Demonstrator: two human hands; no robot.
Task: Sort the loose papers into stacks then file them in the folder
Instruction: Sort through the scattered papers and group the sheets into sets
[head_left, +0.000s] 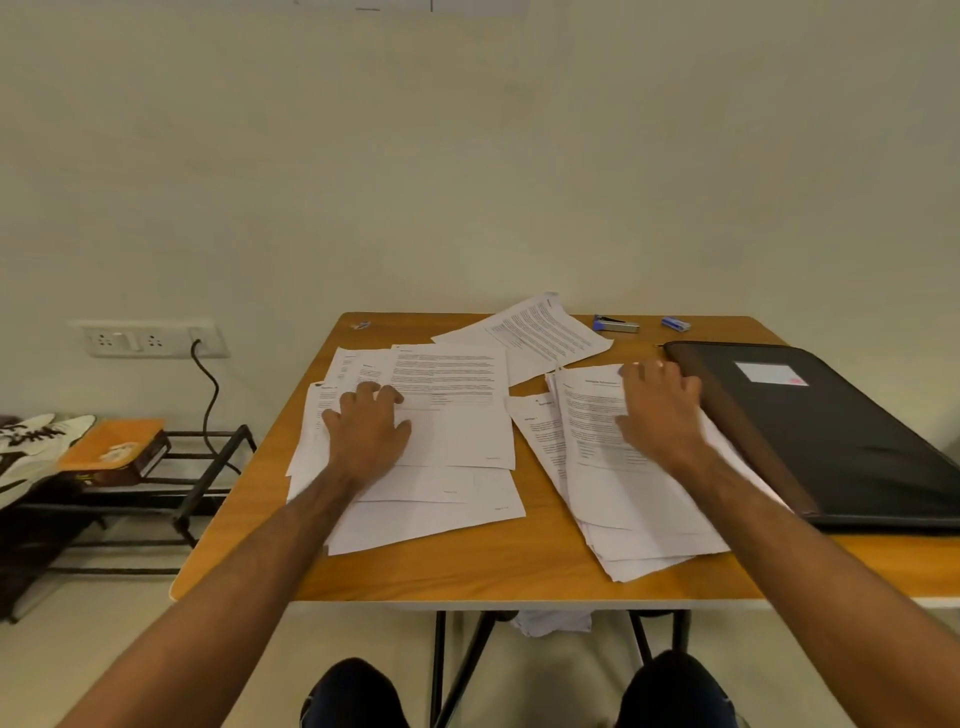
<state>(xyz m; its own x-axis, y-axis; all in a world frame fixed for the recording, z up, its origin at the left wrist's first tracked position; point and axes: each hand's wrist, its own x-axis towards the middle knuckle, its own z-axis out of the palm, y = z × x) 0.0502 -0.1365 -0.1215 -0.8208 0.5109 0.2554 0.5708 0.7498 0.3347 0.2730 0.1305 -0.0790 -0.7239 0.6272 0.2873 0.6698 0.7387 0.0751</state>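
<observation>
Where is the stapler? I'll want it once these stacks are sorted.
In the head view the stapler lies at the table's far edge, right of centre, between the angled loose sheets and a small blue box, beyond the black folder.

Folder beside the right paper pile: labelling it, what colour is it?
Black zip folder with a white label, head view.

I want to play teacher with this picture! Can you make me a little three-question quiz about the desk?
1. True or false: the black folder is open.
2. What does the right hand rest on? A) stapler B) right paper pile C) folder
3. Fill in: the left hand rests on the ____ paper pile.

Key: 1 false; 2 B; 3 left.
</observation>
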